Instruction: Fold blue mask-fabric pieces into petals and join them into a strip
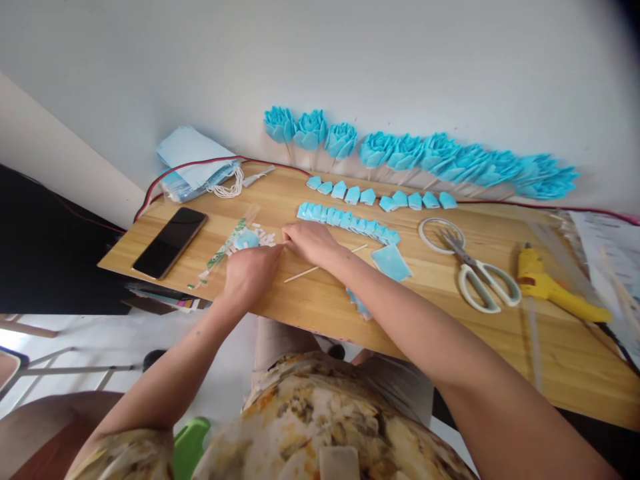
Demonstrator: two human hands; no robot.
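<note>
My left hand [251, 269] and my right hand [311, 241] meet over the wooden table [380, 307], fingertips pinched together. What they pinch is too small to name. Just beyond the fingers lie a small blue folded piece [245, 239] and several white paper scraps [264, 237]. A thin wooden stick [305, 272] lies under my right wrist. Beside my right forearm rests a blue fabric square [391, 261]. A row of folded blue petals [345, 219] runs just behind my right hand.
Blue fabric roses [415, 155] lean on the wall, with a second row of petals [380, 197] below. A phone [171, 241], mask stack [197, 163], tape roll [440, 235], scissors [479, 275] and yellow glue gun [555, 287] lie on the table.
</note>
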